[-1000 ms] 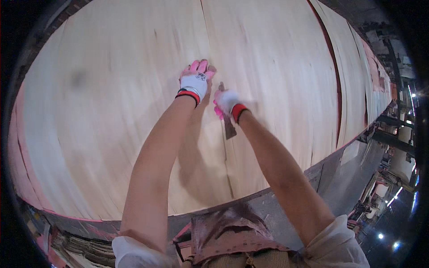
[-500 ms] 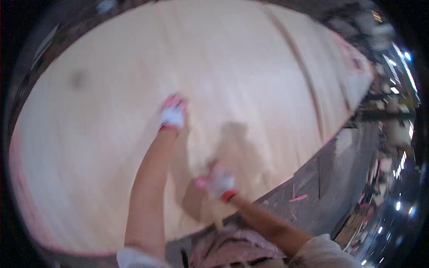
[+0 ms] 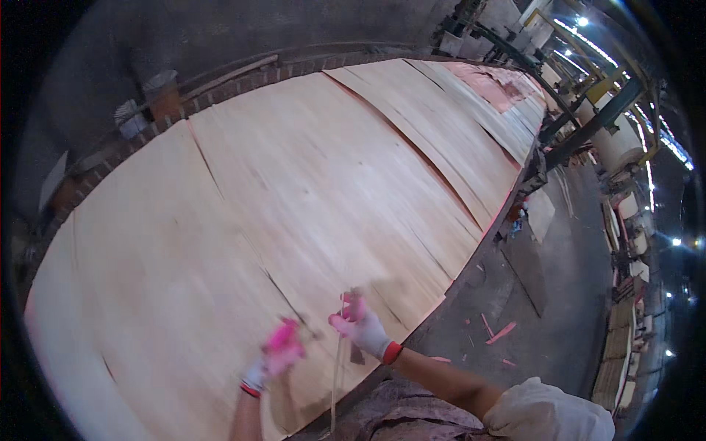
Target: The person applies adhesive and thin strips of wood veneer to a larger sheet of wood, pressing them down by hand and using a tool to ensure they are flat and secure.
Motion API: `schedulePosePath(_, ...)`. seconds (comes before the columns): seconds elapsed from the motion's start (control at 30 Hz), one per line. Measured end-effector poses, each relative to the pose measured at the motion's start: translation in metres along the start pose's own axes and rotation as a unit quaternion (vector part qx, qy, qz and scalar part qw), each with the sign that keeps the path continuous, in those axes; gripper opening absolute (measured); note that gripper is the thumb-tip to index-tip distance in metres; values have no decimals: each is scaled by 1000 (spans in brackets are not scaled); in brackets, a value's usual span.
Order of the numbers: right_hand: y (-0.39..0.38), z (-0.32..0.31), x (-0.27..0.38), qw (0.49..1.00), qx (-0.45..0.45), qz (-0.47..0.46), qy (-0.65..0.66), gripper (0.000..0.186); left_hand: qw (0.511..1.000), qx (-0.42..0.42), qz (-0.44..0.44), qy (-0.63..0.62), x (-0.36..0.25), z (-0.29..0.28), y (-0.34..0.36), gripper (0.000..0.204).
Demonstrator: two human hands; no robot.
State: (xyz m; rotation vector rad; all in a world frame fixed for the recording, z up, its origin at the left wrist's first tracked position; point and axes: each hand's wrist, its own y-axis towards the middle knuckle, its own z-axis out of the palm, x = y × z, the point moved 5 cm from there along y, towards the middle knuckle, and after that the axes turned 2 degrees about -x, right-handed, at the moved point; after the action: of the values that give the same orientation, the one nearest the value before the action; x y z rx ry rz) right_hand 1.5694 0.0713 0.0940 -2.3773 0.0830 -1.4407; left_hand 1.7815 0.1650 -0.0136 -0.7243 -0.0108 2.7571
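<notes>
Large sheets of pale wood veneer (image 3: 294,191) lie side by side in front of me, with narrow gaps and raised edges between them. My right hand (image 3: 364,331), in a white glove with pink fingers and a red cuff, is closed around a thin pale veneer strip (image 3: 337,386). The strip hangs down toward my lap from the pinch of thumb and fingers. My left hand (image 3: 278,353), gloved alike, hovers over the near sheet beside a dark split (image 3: 285,292). Its fingers are smeared by motion, so their grip is unclear.
Pink-stained veneer (image 3: 489,84) covers the far right end. Grey floor (image 3: 537,264) on the right carries pink scraps (image 3: 501,332) and a loose pale piece (image 3: 540,213). A brick edging (image 3: 243,84) runs along the far side. Green metal beams (image 3: 599,121) stand at the right.
My left hand has drawn back from the middle of the veneer toward me. The right hand has stayed near the front edge, a strip now visible in it. The view has tilted up.
</notes>
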Motion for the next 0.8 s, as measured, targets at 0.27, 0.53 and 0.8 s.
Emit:
schedulePosePath(0.27,-161,79,-13,672,348,314,574,45,797,-414,-24,439,126,148,-229,62)
schedulePosePath(0.53,-388,32,-115,722,668,-105,145,33,548,-708,119,428,367,355,-370,44)
schedulePosePath(0.8,-599,-81,-221,415,857,-215,-219,33,300,-882,353,-86,743,521,-411,45)
